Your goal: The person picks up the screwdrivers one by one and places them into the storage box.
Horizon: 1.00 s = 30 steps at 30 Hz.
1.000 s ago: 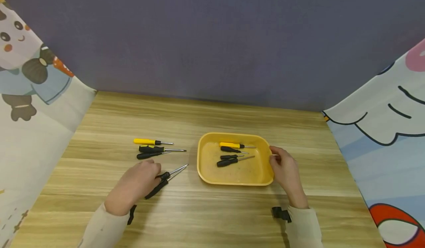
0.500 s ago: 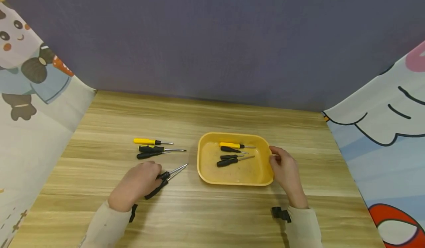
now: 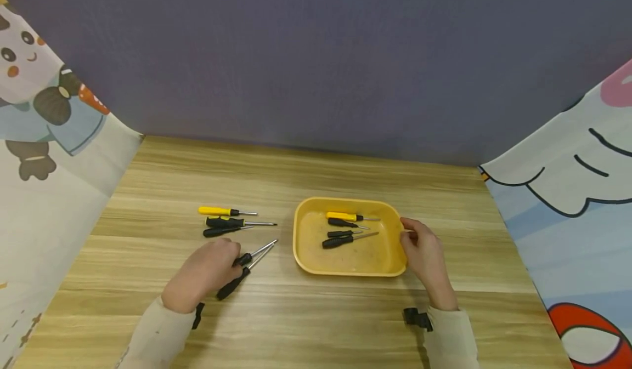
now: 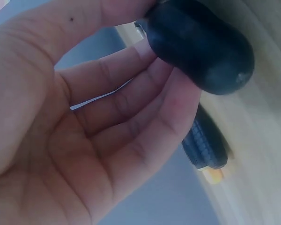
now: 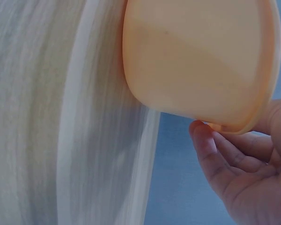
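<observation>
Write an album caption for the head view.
Left hand pinches a screwdriver; right hand holds the tray with four more screwdrivers inside.

The box [image 3: 365, 262] is plain yellow, the yellow screwdriver [image 3: 340, 215] inside it has a black collar, and the three dark screwdrivers [image 3: 338, 243] there have black handles. In the left hand [image 3: 204, 273], the held screwdriver [image 4: 201, 51] looks black, though blur makes its exact shade uncertain. The table [image 3: 316, 319] shows streaky light-brown woodgrain; the back wall [image 3: 316, 67] is dull purple-grey; the right curtain [image 3: 558, 155] mixes white, pale blue and black lines.
</observation>
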Available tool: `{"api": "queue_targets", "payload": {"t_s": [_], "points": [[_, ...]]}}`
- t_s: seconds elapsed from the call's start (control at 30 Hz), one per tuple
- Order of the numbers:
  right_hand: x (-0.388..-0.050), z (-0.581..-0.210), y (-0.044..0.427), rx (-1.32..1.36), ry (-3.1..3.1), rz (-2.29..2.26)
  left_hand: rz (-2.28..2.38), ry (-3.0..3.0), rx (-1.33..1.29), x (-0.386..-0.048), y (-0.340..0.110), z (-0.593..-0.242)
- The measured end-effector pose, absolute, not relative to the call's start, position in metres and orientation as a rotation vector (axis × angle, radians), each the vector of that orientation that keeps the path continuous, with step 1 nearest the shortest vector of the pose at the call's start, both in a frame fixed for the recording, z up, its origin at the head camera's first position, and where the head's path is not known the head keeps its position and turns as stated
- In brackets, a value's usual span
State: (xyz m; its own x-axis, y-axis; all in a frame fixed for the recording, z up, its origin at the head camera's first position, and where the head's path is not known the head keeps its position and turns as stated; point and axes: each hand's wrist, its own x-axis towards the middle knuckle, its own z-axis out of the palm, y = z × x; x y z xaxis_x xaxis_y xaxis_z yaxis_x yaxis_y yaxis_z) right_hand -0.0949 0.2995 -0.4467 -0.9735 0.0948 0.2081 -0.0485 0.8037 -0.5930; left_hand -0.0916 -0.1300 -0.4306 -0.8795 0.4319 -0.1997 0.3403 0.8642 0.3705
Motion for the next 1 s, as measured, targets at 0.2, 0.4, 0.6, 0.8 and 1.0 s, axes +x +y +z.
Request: {"api": "queue_targets", "payload": {"t_s": [0.2,0.4,0.6,0.8,1.0], "points": [[-0.095,-0.447,0.3,-0.023,-2.761,0.913,0.474,2.797,0.629,-0.097,-0.131,-0.421],[-0.095,-0.447,0.3,-0.017,-2.765,0.92,0.45,2.857,0.73,-0.104,-0.127,-0.401],[-0.094,-0.447,0.3,-0.005,-2.764,0.921,0.439,2.839,0.773,-0.116,-0.113,-0.379],[-0.094,-0.447,0.301,-0.002,-2.768,0.924,0.434,2.775,0.834,-0.131,-0.089,-0.364],[-0.094,-0.448,0.301,-0.007,-2.766,0.91,0.439,2.708,0.919,-0.143,-0.057,-0.354]]}}
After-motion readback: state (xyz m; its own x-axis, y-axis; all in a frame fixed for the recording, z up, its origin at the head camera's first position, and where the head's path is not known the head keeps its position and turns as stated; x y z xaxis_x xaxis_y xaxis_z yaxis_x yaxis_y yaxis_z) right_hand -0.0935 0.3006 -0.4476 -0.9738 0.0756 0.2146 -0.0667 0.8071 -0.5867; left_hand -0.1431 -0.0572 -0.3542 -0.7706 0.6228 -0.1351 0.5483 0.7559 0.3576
